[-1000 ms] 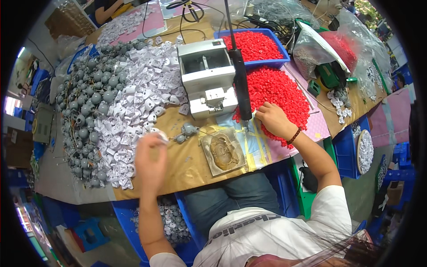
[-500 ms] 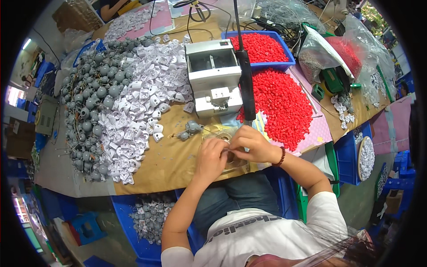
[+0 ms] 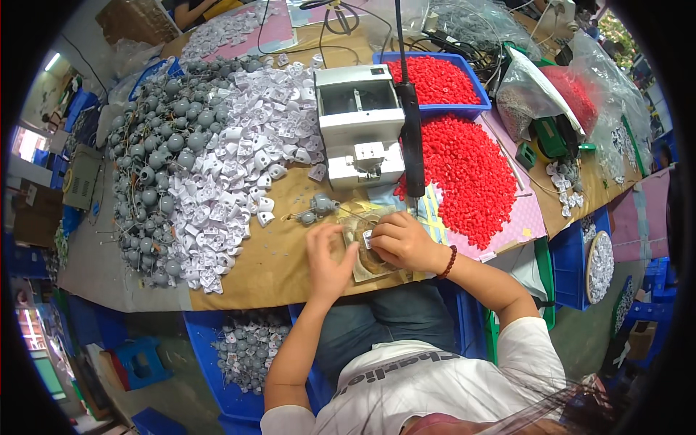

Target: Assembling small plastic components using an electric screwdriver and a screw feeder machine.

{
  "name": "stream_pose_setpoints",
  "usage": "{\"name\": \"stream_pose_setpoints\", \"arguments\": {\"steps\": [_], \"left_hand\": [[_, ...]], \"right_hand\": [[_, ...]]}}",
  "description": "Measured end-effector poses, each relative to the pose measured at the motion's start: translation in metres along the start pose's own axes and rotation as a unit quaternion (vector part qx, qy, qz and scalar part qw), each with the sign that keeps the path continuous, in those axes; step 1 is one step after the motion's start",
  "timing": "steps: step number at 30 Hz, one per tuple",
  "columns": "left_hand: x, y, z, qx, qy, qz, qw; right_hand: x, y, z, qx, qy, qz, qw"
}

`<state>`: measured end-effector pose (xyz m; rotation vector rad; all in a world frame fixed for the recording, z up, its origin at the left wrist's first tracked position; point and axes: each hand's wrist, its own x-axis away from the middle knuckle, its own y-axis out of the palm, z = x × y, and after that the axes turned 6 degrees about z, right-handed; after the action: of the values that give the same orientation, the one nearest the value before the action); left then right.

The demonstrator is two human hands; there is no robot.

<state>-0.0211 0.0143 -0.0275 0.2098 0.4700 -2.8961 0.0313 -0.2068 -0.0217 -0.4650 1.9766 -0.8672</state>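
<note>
Heap of grey round parts (image 3: 156, 163), pile of white plastic pieces (image 3: 246, 138), loose red caps (image 3: 464, 170), blue tray (image 3: 435, 80)

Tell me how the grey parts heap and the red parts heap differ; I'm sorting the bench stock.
The grey parts heap lies at the table's far left, the red parts heap to the right of the white machine. The grey pieces are round and larger, with thin wires; the red ones are small grains. The red heap lies on a pink sheet; the grey heap borders white pieces. Both lie loose.
</note>
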Motion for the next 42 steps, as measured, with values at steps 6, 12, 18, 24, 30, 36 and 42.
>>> {"name": "stream_pose_setpoints", "arguments": {"steps": [6, 12, 18, 24, 30, 36, 42], "left_hand": [[-0.018, -0.01, -0.003, 0.206, -0.203, 0.093, 0.953], [-0.051, -0.017, -0.002, 0.33, -0.265, 0.089, 0.902], [-0.051, -0.039, 0.018, 0.38, -0.161, -0.03, 0.91], [-0.031, -0.058, 0.081, 0.474, -0.21, -0.203, 0.831], [-0.004, -0.034, 0.072, 0.651, -0.353, -0.27, 0.615], [0.037, -0.008, 0.015, 0.729, -0.477, -0.217, 0.44], [0.055, -0.017, 0.022, 0.473, -0.373, -0.196, 0.774]], "right_hand": [[-0.002, -0.004, -0.018, 0.045, 0.03, 0.004, 0.999], [0.006, 0.006, -0.015, 0.035, 0.064, 0.025, 0.997], [0.002, -0.009, -0.012, -0.075, 0.122, 0.06, 0.988], [-0.041, -0.054, -0.02, -0.199, 0.138, 0.13, 0.961], [-0.053, -0.06, -0.046, -0.484, 0.265, -0.038, 0.833], [-0.006, -0.037, -0.046, -0.561, 0.376, -0.09, 0.732], [0.012, -0.031, -0.028, -0.343, 0.348, -0.083, 0.868]]}}
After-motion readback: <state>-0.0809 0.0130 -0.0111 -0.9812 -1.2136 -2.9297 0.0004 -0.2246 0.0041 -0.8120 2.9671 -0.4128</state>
